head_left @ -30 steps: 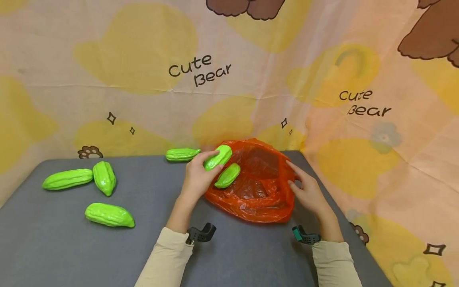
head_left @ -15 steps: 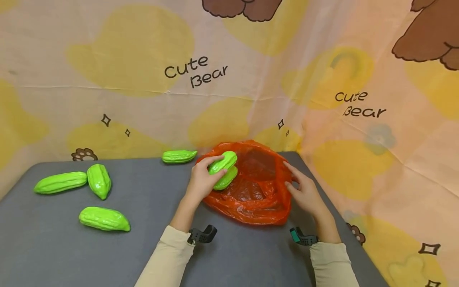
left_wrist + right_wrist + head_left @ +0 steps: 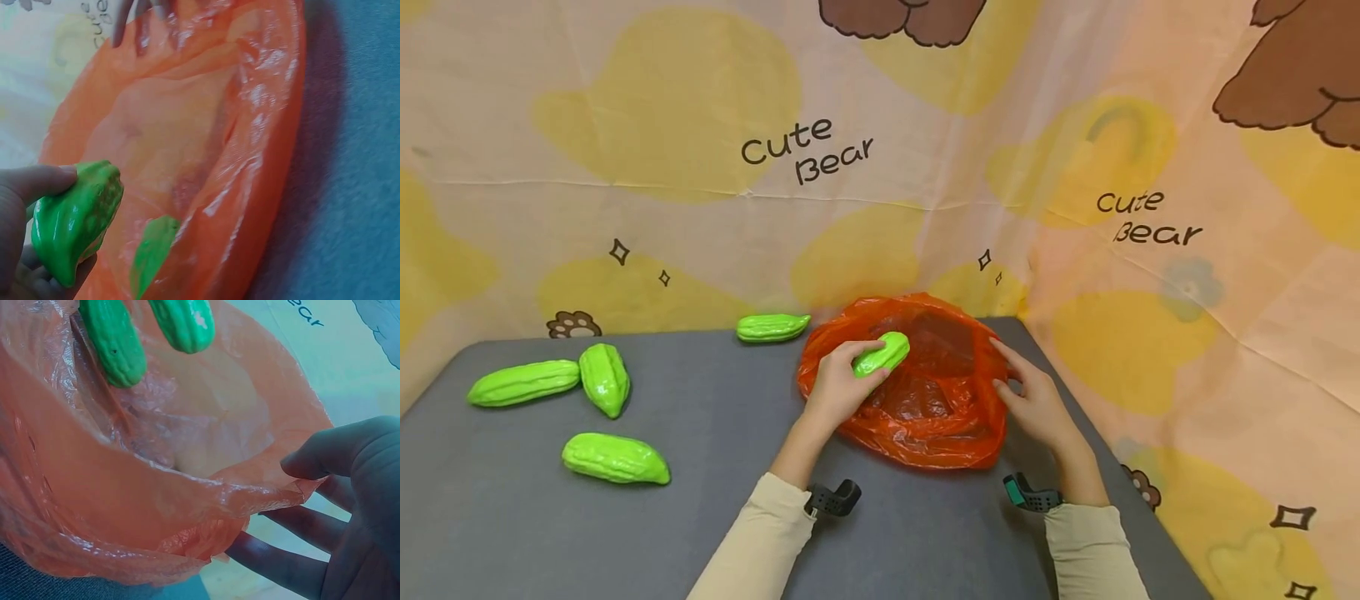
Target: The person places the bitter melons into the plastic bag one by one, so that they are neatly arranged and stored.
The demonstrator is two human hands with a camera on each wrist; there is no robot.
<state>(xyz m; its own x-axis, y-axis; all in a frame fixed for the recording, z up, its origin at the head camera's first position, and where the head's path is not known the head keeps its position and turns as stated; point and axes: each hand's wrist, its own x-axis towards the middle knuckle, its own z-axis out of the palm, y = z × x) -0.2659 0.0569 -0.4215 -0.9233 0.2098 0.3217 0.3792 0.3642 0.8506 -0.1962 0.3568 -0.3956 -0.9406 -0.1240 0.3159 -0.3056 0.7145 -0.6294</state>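
My left hand (image 3: 837, 385) grips a green bitter melon (image 3: 886, 352), thumb on one side and fingers on the other, over the mouth of an orange plastic bag (image 3: 925, 446). In the left wrist view that bitter melon (image 3: 78, 215) hangs by the bag's opening. A second bitter melon (image 3: 155, 247) lies inside the bag, hidden behind the held one in the head view. My right hand (image 3: 1043, 407) pinches the bag's right rim; in the right wrist view the thumb is on the inner side and the fingers are behind the film.
Several more bitter melons lie on the grey table (image 3: 730, 542): a long one (image 3: 523, 383) touching a shorter one (image 3: 605, 381) at left, one (image 3: 616, 458) nearer me, and one (image 3: 772, 327) at the back edge beside the bag. A printed cloth (image 3: 685, 100) stands behind.
My left hand has moved right and slightly down with its bitter melon, from the bag's left rim to over its mouth. My right hand keeps its place at the rim.
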